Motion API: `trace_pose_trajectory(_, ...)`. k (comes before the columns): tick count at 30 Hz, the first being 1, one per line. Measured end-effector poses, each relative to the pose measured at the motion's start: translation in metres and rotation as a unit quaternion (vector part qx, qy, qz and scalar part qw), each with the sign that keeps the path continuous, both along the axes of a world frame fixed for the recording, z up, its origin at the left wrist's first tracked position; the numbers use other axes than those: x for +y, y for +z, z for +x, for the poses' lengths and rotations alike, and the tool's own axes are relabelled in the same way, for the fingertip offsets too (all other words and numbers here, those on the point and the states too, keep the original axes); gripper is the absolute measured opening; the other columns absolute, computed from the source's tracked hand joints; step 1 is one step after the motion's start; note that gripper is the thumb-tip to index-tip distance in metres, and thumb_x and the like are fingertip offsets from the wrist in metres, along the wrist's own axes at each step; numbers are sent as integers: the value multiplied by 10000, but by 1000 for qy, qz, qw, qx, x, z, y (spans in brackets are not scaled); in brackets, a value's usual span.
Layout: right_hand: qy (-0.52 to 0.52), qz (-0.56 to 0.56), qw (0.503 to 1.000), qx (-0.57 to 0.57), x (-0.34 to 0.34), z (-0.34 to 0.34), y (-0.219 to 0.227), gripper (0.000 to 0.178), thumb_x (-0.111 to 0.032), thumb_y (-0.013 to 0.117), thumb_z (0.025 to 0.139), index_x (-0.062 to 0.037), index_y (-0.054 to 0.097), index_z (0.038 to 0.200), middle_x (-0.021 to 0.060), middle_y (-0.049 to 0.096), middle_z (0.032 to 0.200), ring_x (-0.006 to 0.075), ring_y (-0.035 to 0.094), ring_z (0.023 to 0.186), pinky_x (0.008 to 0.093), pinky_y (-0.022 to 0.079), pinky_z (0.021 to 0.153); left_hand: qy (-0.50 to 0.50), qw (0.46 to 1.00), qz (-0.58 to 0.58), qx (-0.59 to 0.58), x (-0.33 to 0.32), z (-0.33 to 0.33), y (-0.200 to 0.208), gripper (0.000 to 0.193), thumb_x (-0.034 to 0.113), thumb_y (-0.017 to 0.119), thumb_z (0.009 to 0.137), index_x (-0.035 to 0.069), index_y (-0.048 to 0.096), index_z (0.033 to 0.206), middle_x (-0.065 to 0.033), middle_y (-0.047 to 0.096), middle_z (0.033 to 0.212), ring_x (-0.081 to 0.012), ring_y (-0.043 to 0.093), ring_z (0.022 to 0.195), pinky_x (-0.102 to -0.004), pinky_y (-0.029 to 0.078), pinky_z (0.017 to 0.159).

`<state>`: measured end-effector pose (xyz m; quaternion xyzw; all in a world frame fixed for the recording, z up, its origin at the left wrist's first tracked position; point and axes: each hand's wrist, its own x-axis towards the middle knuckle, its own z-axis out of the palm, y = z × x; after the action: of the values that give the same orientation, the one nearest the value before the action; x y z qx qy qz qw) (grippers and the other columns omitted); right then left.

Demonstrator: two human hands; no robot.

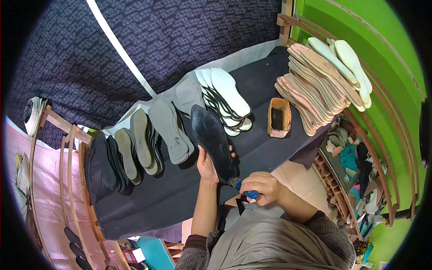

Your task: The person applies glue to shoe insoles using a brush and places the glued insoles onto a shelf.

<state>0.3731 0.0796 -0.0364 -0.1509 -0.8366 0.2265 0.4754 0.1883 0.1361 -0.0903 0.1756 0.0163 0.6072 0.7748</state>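
A long black shoe insole (210, 135) is held up over the table by my left hand (207, 166). That thumb and palm are on its left edge, and fingertips show at its right edge. Its wide end points away from me, and its surface has a slight sheen. My right hand (265, 186) is closed around a small blue-handled brush (251, 194). The brush's dark tip meets the narrow near end of the insole.
A dark cloth covers the table (148, 202). Grey insoles (168, 130), black insoles (110, 166) and white insoles (229, 90) lie fanned along it. To the right stand an open box-shaped container (272, 128) and tall stacks of beige insoles (310, 85). Scraps (351, 157) fill a shelf beyond.
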Motion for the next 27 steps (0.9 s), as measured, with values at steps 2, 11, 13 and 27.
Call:
trace_pose_trajectory(2,-21,-11,1000,3,2,1,-3,246,-59,713,631,-33,614,854,116,618,838,289,612,697,345,498,621,6,1000,-4,3,0,0,-1,608,519,246,956,50,460,1278,-137,571,1154,-329,565,980,-475,466,827)
trace_pose_trajectory(11,-86,53,992,75,13,-1,8,255,36,647,577,-6,633,829,127,620,774,249,606,614,314,474,534,-6,999,10,37,1,-4,-4,624,532,249,953,35,465,1262,-161,579,1122,-325,569,977,-447,474,841)
trace_pose_trajectory(13,-76,27,994,80,8,1,3,266,41,634,570,-4,631,831,130,620,769,252,608,623,320,482,547,20,999,-30,6,0,0,-2,637,544,252,948,29,465,1258,-180,580,1101,-319,568,976,-449,472,844)
trace_pose_trajectory(27,-250,141,952,109,16,18,19,179,-49,647,699,-36,651,877,130,623,864,253,618,707,342,495,608,36,998,-33,33,2,-3,-7,606,518,244,959,46,465,1269,-148,571,1151,-336,578,937,-475,490,795)
